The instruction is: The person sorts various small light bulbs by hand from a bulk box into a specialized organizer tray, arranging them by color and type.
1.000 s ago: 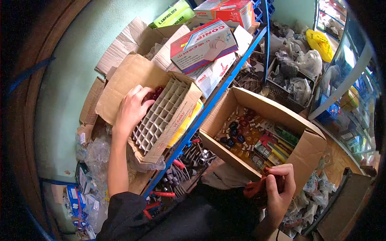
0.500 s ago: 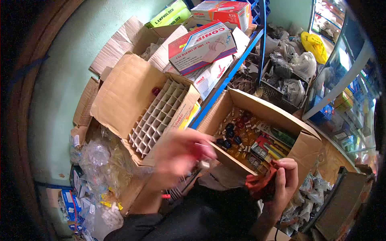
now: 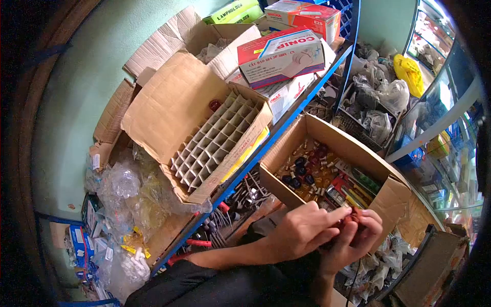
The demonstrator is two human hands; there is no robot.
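Fingers of both hands are closed on one red item. We note the left hand pinching it from 9 o'clock and the right hand curled round it from 4 o'clock. The item is mostly covered, and we cannot tell what it is. It sits just at 6 o'clock of an open carton holding small bulbs and packets. At 10 o'clock of the hands, on a blue shelf, a divider box shows one red bulb in a far cell.
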